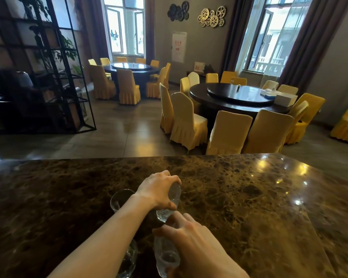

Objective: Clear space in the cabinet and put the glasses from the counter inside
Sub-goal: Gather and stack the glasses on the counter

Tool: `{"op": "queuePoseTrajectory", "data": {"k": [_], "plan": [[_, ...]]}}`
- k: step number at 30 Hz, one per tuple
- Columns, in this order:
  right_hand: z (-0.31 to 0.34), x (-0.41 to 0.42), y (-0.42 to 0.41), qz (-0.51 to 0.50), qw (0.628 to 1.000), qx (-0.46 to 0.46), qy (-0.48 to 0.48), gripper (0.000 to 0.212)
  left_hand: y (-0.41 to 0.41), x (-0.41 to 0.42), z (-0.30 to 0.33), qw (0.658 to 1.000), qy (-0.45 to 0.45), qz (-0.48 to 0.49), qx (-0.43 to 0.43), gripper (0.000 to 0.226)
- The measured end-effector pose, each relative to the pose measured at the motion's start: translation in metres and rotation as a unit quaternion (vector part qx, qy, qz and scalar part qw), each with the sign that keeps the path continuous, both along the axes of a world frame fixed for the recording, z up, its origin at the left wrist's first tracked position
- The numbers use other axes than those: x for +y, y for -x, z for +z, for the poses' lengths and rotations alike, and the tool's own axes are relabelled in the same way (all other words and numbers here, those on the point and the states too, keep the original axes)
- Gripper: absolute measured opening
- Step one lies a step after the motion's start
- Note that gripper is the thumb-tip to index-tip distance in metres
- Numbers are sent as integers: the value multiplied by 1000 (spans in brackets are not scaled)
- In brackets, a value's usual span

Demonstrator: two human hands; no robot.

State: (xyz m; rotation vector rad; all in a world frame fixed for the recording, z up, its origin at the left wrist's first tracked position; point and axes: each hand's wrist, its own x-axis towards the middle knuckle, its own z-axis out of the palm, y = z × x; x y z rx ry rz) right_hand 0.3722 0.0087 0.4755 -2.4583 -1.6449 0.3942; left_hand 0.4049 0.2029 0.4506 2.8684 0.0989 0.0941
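Nearest us, at about 6 o'clock, our right hand (193, 243) curls its fingers (167, 229) over a clear glass (166, 257) and grips it from above. Just left of it, at 7 o'clock, another glass (130, 259) stands half hidden under our left forearm. A little farther out, our left hand (159, 192) wraps its fingers around a second held glass (170, 205) — this one looks tilted, and we cannot tell whether its foot touches the worktop (249, 207). Beside that wrist, toward 9 o'clock, a fourth glass (122, 199) sits upright and untouched on the dark marble.

We judge the task barely under way: all four glasses we can see are at the worktop, two in hand and two waiting. No cabinet is in view, so we cannot say whether space has been cleared inside it; carrying and shelving are left to do.

Beyond the far edge lies a dining room — round tables (235, 97) ringed with yellow-covered chairs (227, 133) at 12 to 2 o'clock, a black metal shelf rack (48, 77) at 10 o'clock, and tall windows (127, 27) behind.
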Motion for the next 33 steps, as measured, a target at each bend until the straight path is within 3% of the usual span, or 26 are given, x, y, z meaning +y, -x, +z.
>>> {"op": "queuePoseTrajectory", "data": {"k": [6,11,16,23,27,30,33], "plan": [[-13,7,1,-13,1000,-12,2,61,-5,-2,-2,1000,2,-5,-5,72],[-23,3,-1,-29,999,12,-19,71,-3,-1,-7,1000,-2,-3,-7,74],[-28,-1,0,-25,999,19,-21,73,3,-4,2,1000,13,8,18,95],[9,-29,-12,-92,991,-4,-93,72,95,15,25,986,96,85,-103,84],[37,6,-21,-91,985,-34,-145,71,171,36,14,981,120,142,-59,95],[39,60,-22,-53,989,-48,-128,77,193,36,8,987,90,136,8,99],[29,113,-23,-7,995,-49,-84,83,192,33,-5,992,36,108,57,85]]}}
